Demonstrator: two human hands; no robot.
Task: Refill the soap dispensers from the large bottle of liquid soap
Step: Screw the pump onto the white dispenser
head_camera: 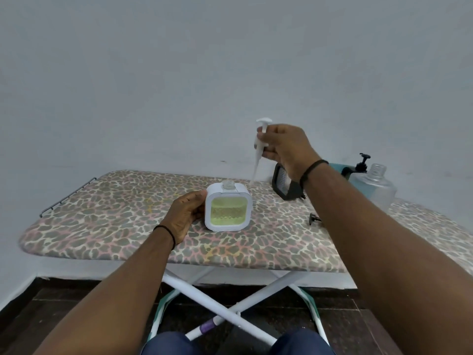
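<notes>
A square white soap dispenser (227, 208) with yellow-green liquid inside stands upright on the ironing board (110, 221). Its clear neck on top is uncapped. My left hand (188, 213) grips its left side. My right hand (284, 147) holds the white pump head (261, 142) in the air above and to the right of the dispenser, with the dip tube hanging down. A large clear bottle (372, 185), uncapped, stands at the board's right end.
A black-framed dispenser (285, 184) stands behind my right wrist. A teal bottle with a black pump (358, 166) sits at the far right by the wall. A small black part (314, 218) lies on the board. The board's white crossed legs stand below.
</notes>
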